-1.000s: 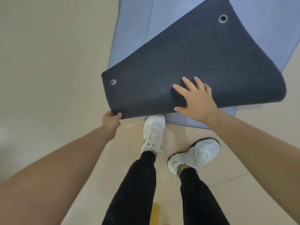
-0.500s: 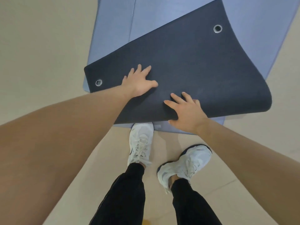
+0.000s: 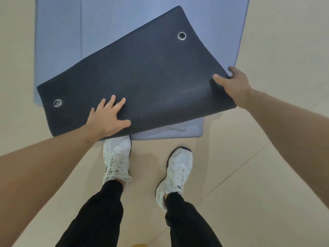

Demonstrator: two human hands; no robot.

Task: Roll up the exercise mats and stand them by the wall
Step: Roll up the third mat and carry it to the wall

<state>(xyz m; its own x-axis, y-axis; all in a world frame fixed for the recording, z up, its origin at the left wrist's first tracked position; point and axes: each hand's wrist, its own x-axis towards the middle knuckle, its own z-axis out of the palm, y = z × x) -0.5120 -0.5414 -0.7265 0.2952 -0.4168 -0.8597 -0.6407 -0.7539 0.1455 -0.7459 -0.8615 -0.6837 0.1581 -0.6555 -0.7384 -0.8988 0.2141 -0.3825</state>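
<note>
Tan floor. Blue mat flat on it, under the flap. Dark flap lies skewed over the mat's near end, right side curling up. Left shoe toe at flap's near edge, right shoe just clear of it. Left hand flat on flap by near edge, fingers straight, spread. Right hand clamped on flap's right edge: thumb on top, fingers wrapped behind. Grommet at flap's far-right corner, second grommet at left corner.
</note>
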